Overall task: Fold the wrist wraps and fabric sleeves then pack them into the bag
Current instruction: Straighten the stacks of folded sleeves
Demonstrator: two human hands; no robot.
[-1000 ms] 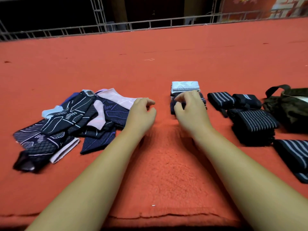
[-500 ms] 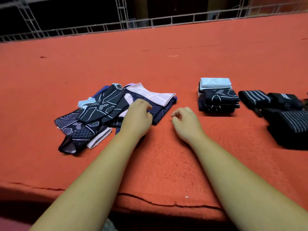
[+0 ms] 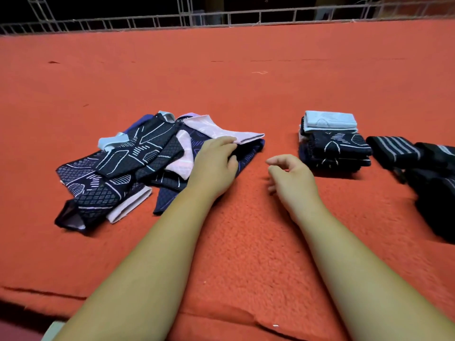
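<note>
A loose pile of patterned fabric sleeves [image 3: 128,163], black, navy, pink and pale blue, lies on the red carpet at the left. My left hand [image 3: 214,166] rests on the pile's right end, its fingers curled over the edge of a pink sleeve [image 3: 221,130] and its thumb on the navy fabric below. My right hand [image 3: 290,178] hovers over bare carpet between the pile and a stack of folded sleeves [image 3: 332,141], loosely curled and holding nothing. Rolled black striped wrist wraps [image 3: 394,148] lie at the far right. The bag is out of view.
The red carpet [image 3: 246,82] stretches far back to a metal railing [image 3: 221,18]. Its near edge [image 3: 37,291] drops off at the bottom left. More dark wraps [image 3: 435,193] run off the right side of the frame.
My right hand left the folded stack and drew back towards the middle. My left hand reached onto the loose pile and closed on a sleeve's edge. The view swung left, hiding the bag.
</note>
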